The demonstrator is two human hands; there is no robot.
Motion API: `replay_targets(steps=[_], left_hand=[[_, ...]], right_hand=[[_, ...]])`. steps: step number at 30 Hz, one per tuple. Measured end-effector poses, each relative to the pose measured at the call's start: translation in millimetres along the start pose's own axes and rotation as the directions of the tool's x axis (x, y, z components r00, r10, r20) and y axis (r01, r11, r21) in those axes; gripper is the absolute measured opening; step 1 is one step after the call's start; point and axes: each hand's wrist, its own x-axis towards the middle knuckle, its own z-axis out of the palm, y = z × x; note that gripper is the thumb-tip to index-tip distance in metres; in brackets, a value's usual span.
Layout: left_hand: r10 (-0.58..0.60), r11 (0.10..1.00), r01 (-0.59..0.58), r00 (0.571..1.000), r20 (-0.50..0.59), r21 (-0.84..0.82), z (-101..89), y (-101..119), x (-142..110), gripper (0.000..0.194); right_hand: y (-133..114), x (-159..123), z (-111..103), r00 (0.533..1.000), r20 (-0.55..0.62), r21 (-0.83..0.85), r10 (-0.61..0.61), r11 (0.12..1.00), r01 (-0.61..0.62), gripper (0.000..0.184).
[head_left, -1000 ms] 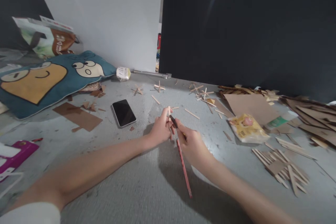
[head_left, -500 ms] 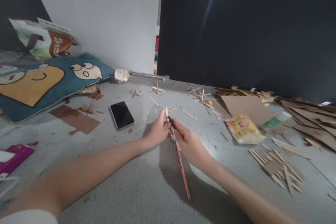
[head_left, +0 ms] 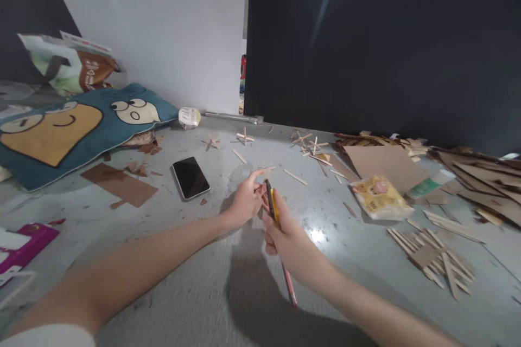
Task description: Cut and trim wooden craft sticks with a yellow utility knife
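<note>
One yellow tool, likely light and stiff, best held mid-body, is clamped in the right hand; the left hand's grip I cannot tell.

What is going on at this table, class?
The right hand grips a yellow and black tool, its dark end close to the fingers of the left hand. Whether the left hand holds anything is unclear. A red pencil-like stick lies partly under the right hand; thin wooden sticks lie beyond.
</note>
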Motion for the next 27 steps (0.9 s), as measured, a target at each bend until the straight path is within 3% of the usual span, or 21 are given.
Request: replay_targets(steps=[8, 17, 22, 24, 27], left_hand=[[0.021, 1.0, -0.019, 0.992, 0.121, -0.015, 8.7, 5.4, -16.7, 0.045], [-0.05, 0.999, 0.048, 0.989, 0.137, 0.013, 8.7, 6.3, -19.7, 0.046], [-0.028, 0.999, 0.022, 0.974, 0.226, 0.03, 13.2, 3.3, -28.0, 0.047], [-0.013, 1.0, 0.007, 0.979, 0.205, 0.028, 13.4, 0.2, -24.4, 0.044], [-0.079, 0.996, 0.081, 0.996, 0.05, -0.022, 9.9, -5.1, -10.8, 0.033]], right_hand=[[-1.7, -41.8, 18.3, 0.996, -0.079, 0.207, 0.033, 0.978, -0.016, 0.076], [12.7, -46.8, 30.7, 0.986, -0.167, 0.33, 0.026, 0.943, 0.031, 0.08], [12.7, -54.0, 27.4, 0.985, -0.169, 0.442, 0.033, 0.896, 0.046, 0.086], [15.1, -61.1, 27.5, 0.99, -0.135, 0.437, 0.036, 0.899, 0.027, 0.09], [21.4, -77.3, 32.2, 0.999, -0.002, 0.378, 0.041, 0.925, -0.037, 0.089]])
